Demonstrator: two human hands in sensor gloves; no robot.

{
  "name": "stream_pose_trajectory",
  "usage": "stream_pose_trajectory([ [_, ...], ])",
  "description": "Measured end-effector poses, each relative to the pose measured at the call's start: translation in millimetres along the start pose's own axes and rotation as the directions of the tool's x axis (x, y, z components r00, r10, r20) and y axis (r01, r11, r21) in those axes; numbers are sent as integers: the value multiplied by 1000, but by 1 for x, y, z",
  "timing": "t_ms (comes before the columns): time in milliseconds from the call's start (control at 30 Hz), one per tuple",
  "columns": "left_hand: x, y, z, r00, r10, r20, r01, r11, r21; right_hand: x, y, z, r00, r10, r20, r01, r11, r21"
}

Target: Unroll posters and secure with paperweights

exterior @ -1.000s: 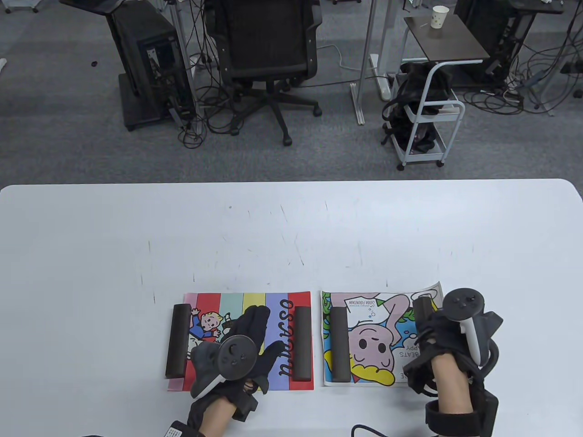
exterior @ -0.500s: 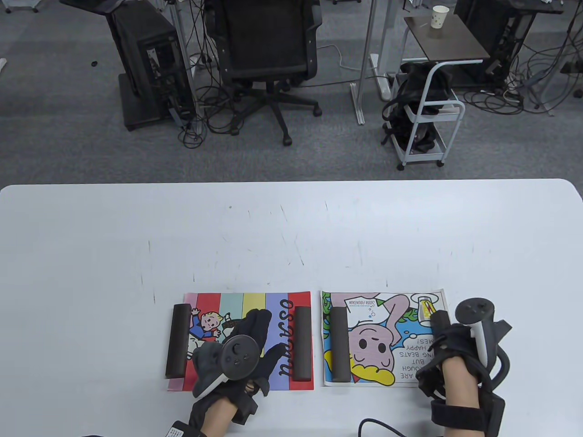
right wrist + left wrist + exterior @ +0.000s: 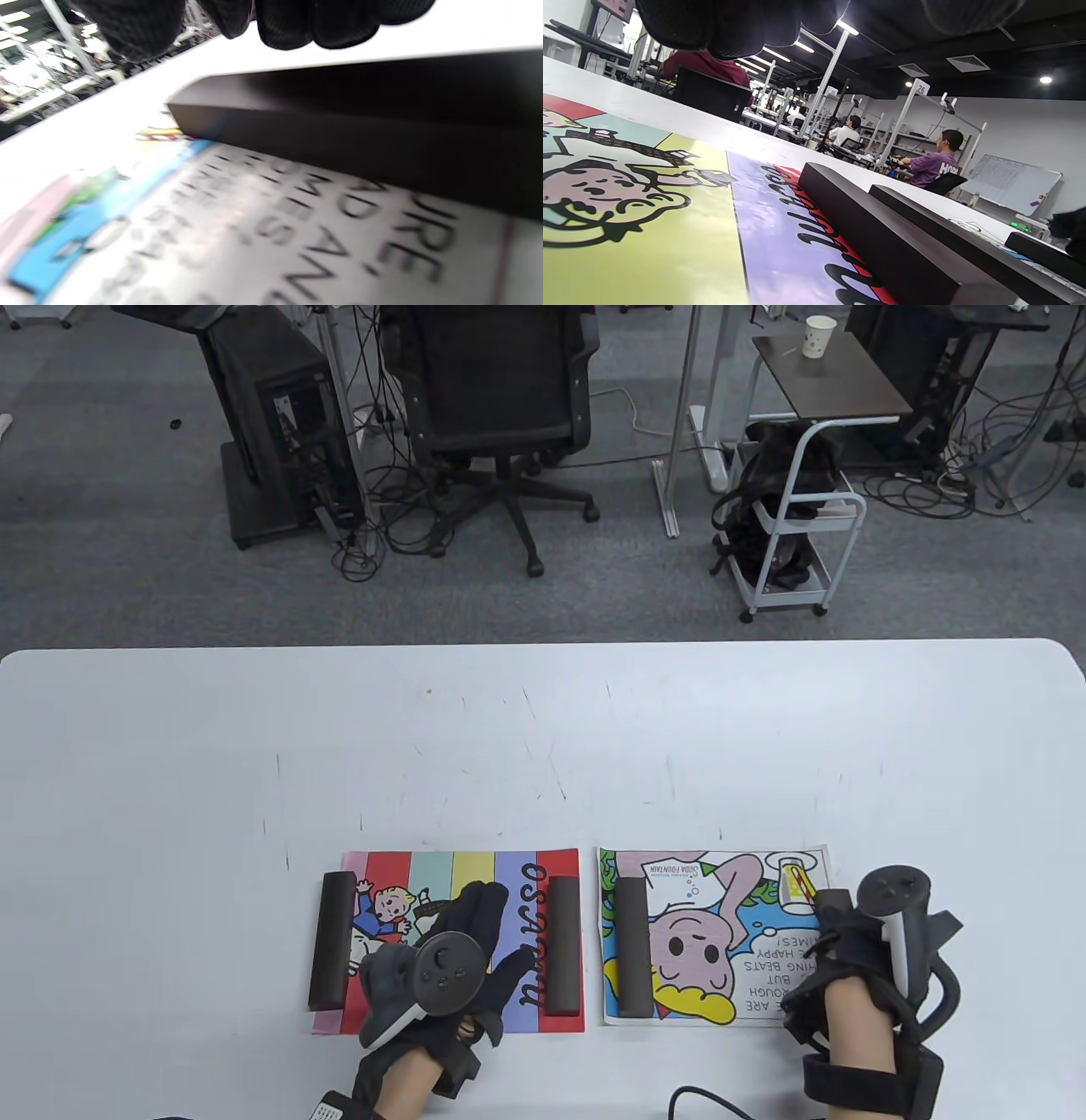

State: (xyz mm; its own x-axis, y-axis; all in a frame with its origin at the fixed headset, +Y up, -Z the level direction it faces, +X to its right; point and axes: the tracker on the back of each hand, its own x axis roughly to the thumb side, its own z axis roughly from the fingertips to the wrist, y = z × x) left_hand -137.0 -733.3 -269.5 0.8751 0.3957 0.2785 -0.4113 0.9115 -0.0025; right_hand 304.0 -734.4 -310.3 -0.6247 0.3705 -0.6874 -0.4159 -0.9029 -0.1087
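A striped cartoon poster lies flat at the front left under two dark bar paperweights, one on its left edge and one on its right edge. My left hand rests open and flat on its middle. A pink-figure poster lies to the right with a paperweight on its left edge. My right hand grips another dark paperweight along that poster's right edge. In the right wrist view the bar sits low over the printed text, under my fingers.
The white table stretches far beyond the posters. An office chair, a computer tower and a white cart stand on the floor behind it. A black cable lies at the front edge near my right arm.
My right hand has moved the paperweight rightward to the poster's right edge, and the curled right side now lies flat with more print showing. My left hand has stayed put.
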Motion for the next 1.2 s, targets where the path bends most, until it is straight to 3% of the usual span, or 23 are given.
stream_pose_trajectory([
  [200,-3,5,2,999,47,5,-47,999,16,40,-26,35,952,-99,290,108,994,-15],
  [300,-5,8,3,997,73,7,-73,997,24,63,-33,62,872,-156,465,163,986,25],
  [467,-9,10,4,993,120,4,-120,992,31,84,-25,94,724,-259,639,218,965,145],
  [567,-12,11,4,987,158,-1,-158,987,23,90,-12,106,652,-331,683,230,944,238],
  [700,-16,10,4,980,200,-9,-200,980,17,88,9,111,611,-391,689,215,919,330],
  [900,-17,10,3,978,208,-10,-207,978,6,81,32,104,607,-424,672,176,896,407],
  [1200,-16,8,2,982,188,-14,-188,982,-8,75,37,98,620,-436,652,166,885,434],
])
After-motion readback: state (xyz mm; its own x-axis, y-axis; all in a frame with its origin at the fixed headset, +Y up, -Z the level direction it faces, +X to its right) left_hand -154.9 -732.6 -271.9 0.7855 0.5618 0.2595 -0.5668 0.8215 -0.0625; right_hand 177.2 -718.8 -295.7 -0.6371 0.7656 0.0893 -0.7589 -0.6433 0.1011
